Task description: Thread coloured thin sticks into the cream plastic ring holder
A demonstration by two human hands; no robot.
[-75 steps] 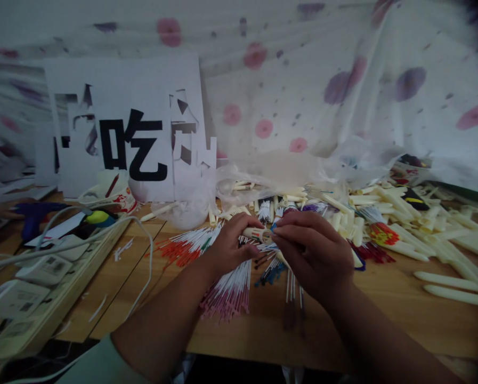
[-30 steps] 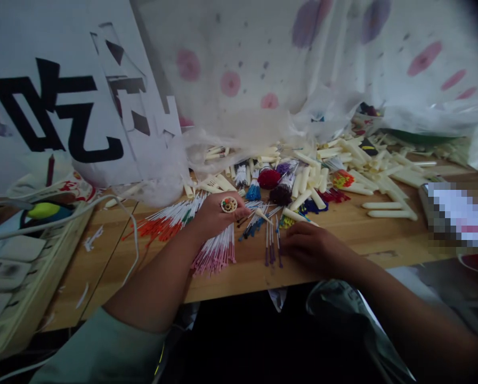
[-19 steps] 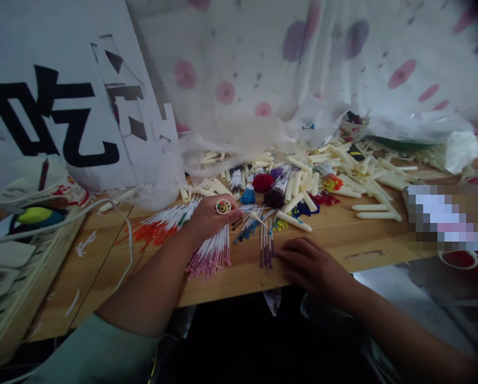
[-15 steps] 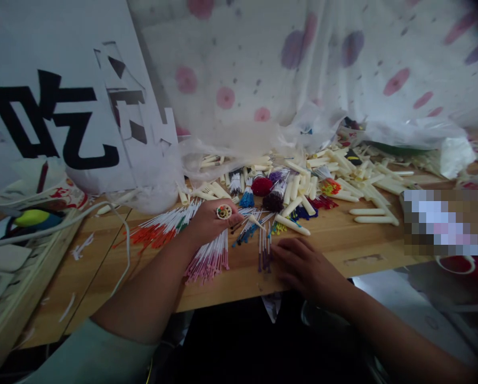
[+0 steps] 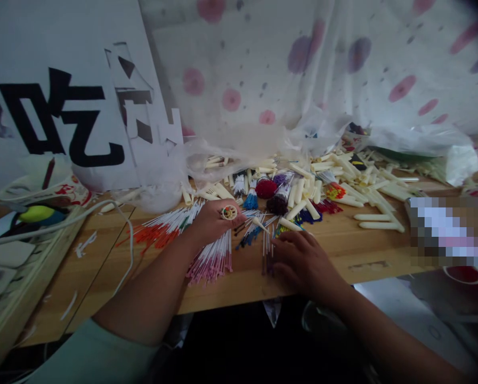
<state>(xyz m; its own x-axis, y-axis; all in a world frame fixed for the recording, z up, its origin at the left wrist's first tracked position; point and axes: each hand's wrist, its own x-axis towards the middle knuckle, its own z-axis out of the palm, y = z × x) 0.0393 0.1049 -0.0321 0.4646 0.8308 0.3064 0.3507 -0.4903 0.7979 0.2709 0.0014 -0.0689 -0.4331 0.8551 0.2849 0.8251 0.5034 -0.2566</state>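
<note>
My left hand (image 5: 212,220) is closed around a cream-coloured tube (image 5: 229,213), seen end-on with several small coloured tips inside its mouth. Below that hand, a fan of white sticks with pink tips (image 5: 210,266) lies on the table. My right hand (image 5: 302,260) rests low over the wood, palm down, fingers stretched and apart. Its fingertips are at a few white sticks with purple ends (image 5: 267,246); whether they touch is hard to see. Between the hands lie blue-tipped sticks (image 5: 249,234) and a thin cream cone (image 5: 260,224).
Orange-tipped sticks (image 5: 151,236) spread to the left. Behind the hands are heaped cream tubes (image 5: 298,192), a red bundle (image 5: 266,188) and plastic bags (image 5: 239,146). A white cable (image 5: 132,240) loops at left beside a wooden tray (image 5: 42,282). A white sign board (image 5: 103,32) stands behind.
The view has shifted slightly, moving everything a little to the right. My right hand's fingers now cover more of the purple-ended sticks. My left hand still holds the tube.
</note>
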